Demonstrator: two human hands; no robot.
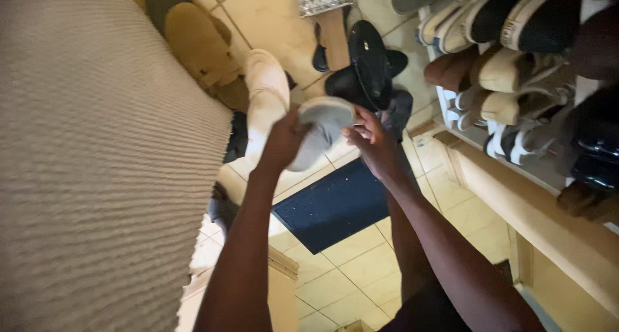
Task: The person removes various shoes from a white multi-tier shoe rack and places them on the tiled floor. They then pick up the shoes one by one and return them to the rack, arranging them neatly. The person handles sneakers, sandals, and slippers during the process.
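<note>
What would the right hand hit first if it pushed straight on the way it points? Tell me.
The right hand points up and left, with its grip on the grey shoe. Going on, it would probably meet the left hand holding the shoe's other side, though depth is unclear.

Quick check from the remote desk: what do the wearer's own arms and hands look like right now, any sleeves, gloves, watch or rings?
Both arms are bare from the bottom of the frame up to the wrists: no sleeves in view. The left hand and right hand wear no gloves. No watch, bracelet or band shows on either wrist. The picture is too blurred to tell whether any finger carries a ring.
</note>
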